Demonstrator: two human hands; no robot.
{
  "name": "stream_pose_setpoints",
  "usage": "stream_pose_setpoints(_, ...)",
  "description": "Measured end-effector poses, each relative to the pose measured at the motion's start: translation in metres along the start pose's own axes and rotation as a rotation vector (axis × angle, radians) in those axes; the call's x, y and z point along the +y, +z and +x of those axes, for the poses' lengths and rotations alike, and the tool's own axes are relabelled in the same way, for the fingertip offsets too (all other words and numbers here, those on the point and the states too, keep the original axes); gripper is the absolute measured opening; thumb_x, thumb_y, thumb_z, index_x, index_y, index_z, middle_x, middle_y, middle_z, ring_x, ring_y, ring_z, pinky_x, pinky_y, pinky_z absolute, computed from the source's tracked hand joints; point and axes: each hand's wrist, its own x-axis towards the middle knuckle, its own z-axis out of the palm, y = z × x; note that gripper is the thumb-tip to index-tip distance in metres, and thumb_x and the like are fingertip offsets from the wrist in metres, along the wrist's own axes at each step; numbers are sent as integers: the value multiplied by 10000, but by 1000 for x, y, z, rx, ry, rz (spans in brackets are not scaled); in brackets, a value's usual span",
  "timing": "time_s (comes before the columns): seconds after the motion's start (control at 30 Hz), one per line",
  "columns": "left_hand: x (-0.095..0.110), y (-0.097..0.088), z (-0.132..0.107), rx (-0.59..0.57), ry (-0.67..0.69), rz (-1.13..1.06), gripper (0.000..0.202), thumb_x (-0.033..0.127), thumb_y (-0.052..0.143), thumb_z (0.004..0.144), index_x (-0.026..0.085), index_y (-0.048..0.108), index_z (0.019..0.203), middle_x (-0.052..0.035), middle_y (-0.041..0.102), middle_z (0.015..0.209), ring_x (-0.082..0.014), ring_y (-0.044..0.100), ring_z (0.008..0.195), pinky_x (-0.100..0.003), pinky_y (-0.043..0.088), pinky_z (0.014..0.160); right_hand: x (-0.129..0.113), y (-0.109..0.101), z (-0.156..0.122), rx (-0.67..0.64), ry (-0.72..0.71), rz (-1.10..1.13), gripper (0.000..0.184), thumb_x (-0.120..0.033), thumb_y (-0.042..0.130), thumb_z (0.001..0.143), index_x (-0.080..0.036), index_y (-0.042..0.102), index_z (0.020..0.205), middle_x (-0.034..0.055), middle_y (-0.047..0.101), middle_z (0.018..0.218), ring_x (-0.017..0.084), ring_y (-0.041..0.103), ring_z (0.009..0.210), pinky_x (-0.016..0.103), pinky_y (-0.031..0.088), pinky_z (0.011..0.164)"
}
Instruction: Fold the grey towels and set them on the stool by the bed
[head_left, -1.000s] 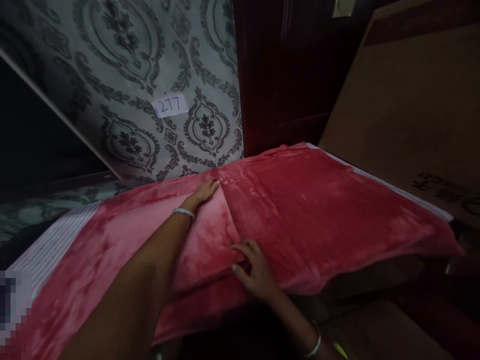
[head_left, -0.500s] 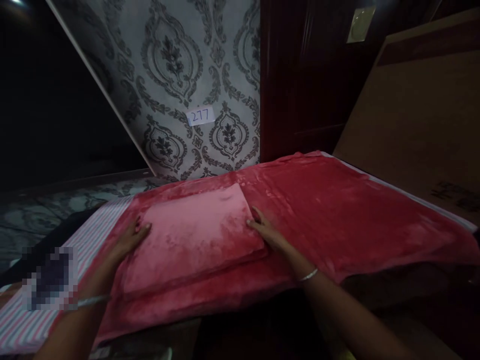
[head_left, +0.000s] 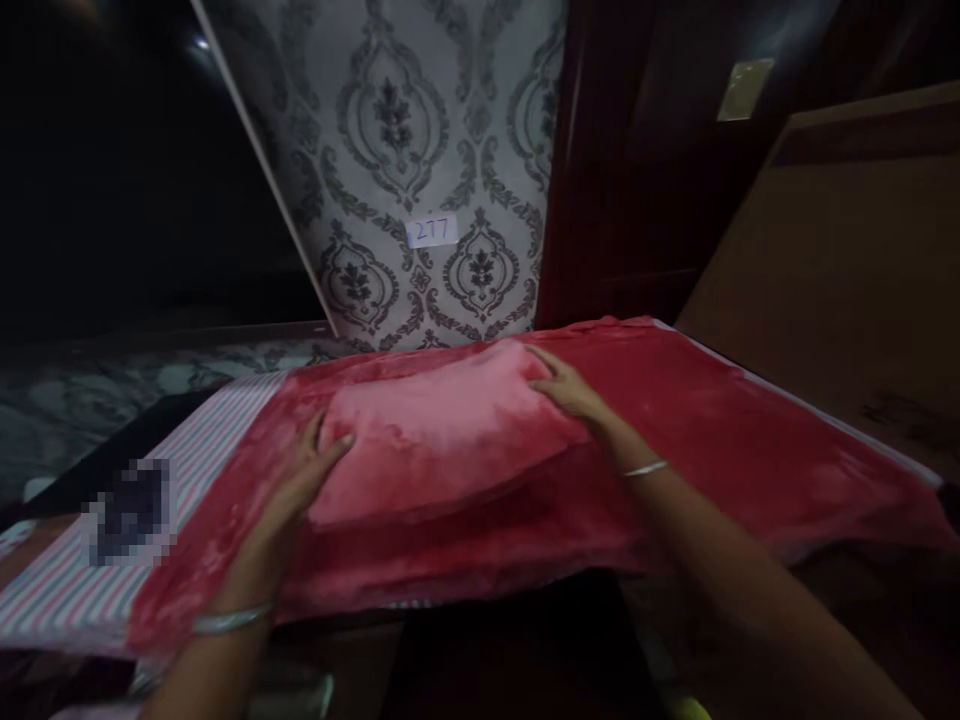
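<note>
A folded plush cloth (head_left: 442,430), pale pink shading into red, lies on a wider spread of red plush fabric (head_left: 712,440). My left hand (head_left: 311,470) grips its left edge, thumb on top and fingers along the side. At the far right corner, my right hand (head_left: 566,388) holds it with the thumb over the top; part of the fingers is hidden. The cloth bulges a little between both hands, and its upper surface looks rumpled. I cannot tell whether its underside is lifted off the fabric below.
Striped cloth (head_left: 217,430) shows at the left, with a pixelated dark patch (head_left: 131,512) on it. A large cardboard box (head_left: 847,270) leans at the right. Behind stand a patterned wall (head_left: 465,130) with a paper marked 277 (head_left: 433,230) and a dark screen-like panel (head_left: 135,200).
Both hands have shifted the folded cloth away from me and to the right across the red fabric. Its flat top has become bulged and curved. The camera view has tilted slightly.
</note>
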Motion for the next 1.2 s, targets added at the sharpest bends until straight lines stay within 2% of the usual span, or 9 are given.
stream_pose_setpoints(0.13, 6, 60, -36, -270, -42, -406, 974, 606, 719, 747, 257, 334, 1570, -119, 507, 1538, -332, 514, 1379, -431, 488, 1102, 27, -80, -34, 70, 57, -319, 681, -376, 702, 682, -182, 644, 1333, 131, 600, 1418, 333, 539, 1321, 515, 399, 1131)
stream_pose_setpoints(0.23, -2, 99, -61, -376, -125, -618, 949, 598, 758, 719, 220, 422, 1522, -153, 507, 1532, -342, 495, 1394, -457, 450, 1132, 49, -105, -69, 162, 263, -634, 537, -352, 624, 694, -152, 708, 1185, 213, 696, 1210, 404, 650, 1115, 607, 496, 980)
stream_pose_setpoints(0.37, -18, 113, -77, -265, -209, -783, 742, 596, 690, 794, 240, 539, 1426, -120, 520, 1529, -316, 469, 1417, -453, 387, 1175, 34, -53, -109, 235, -130, -767, 461, -422, 510, 862, -157, 685, 1197, 187, 691, 1203, 354, 629, 1136, 586, 471, 1032)
stream_pose_setpoints(0.47, -25, 110, -82, -240, -216, -813, 721, 563, 693, 808, 254, 521, 1437, -108, 617, 1418, -298, 548, 1333, -456, 397, 1162, 1, 30, -133, -62, -355, -656, 452, -408, 559, 907, -224, 648, 1309, 150, 640, 1330, 318, 578, 1237, 546, 453, 1071)
stream_pose_setpoints(0.53, -28, 108, -85, -256, -191, -821, 732, 536, 713, 805, 268, 500, 1451, -97, 659, 1335, -285, 588, 1273, -453, 415, 1142, -15, 81, -143, -332, -420, -629, 646, -362, 651, 841, -267, 531, 1469, 120, 493, 1524, 345, 422, 1409, 601, 347, 1149)
stream_pose_setpoints(0.67, -31, 109, -89, -262, -171, -867, 748, 509, 745, 779, 263, 499, 1442, -95, 670, 1233, -267, 608, 1219, -426, 441, 1109, -16, 137, -147, -501, -328, -518, 767, -224, 666, 756, -291, 501, 1503, 69, 370, 1619, 340, 284, 1498, 634, 189, 1213)
stream_pose_setpoints(0.83, -33, 114, -90, -275, -148, -889, 787, 517, 785, 747, 263, 500, 1436, -105, 651, 1226, -264, 614, 1173, -409, 478, 1044, 15, 127, -137, -173, -26, -35, 460, -291, 649, 774, -239, 720, 1226, 62, 690, 1294, 319, 548, 1304, 520, 375, 1159)
stream_pose_setpoints(1.03, -32, 116, -93, -248, -133, -908, 751, 517, 786, 756, 238, 538, 1407, -104, 656, 1245, -279, 614, 1155, -447, 474, 1038, 32, 76, -133, 280, 239, 190, 356, -312, 731, 726, -171, 744, 1053, 82, 722, 1186, 319, 476, 1378, 510, 403, 1140)
stream_pose_setpoints(1.2, -29, 115, -92, -284, -73, -922, 614, 498, 775, 770, 223, 629, 1299, -119, 625, 1386, -301, 562, 1285, -450, 409, 1126, 34, 86, -133, 331, 403, 439, 412, -447, 716, 788, -161, 733, 1083, 71, 760, 1056, 271, 611, 1245, 445, 526, 1036)
